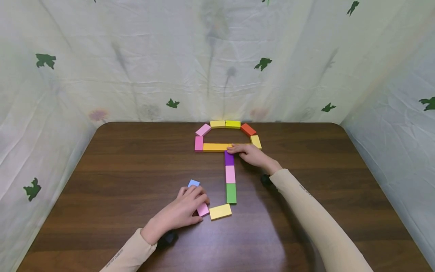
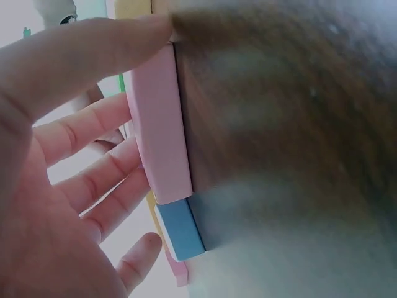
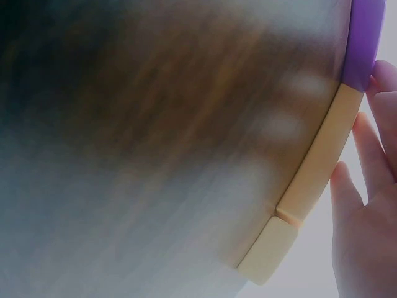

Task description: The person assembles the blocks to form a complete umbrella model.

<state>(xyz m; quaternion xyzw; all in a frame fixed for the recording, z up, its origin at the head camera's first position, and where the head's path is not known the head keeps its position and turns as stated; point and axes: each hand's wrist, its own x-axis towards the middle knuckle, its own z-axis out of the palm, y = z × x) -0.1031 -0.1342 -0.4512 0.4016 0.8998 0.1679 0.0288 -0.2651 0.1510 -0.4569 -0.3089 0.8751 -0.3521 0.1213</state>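
Observation:
Over a pink block (image 1: 203, 210) near the front, my left hand (image 1: 185, 207) curls its fingers around the far side, with the thumb at the near end. In the left wrist view the pink block (image 2: 158, 124) lies flat, end to end with a blue block (image 2: 180, 228). A yellow block (image 1: 220, 212) lies just right of the pink one. My right hand (image 1: 253, 154) has its fingers stretched out, fingertips at the junction of the orange row (image 1: 215, 147) and the purple block (image 1: 229, 158). The hand partly covers the orange row's right part.
Below the purple block stand a pale pink block (image 1: 230, 174) and a green block (image 1: 231, 193) in a column. Several coloured blocks, including a red block (image 1: 248, 129), form an arch at the brown table's (image 1: 136, 162) back edge, close to a hanging cloth (image 1: 153, 68).

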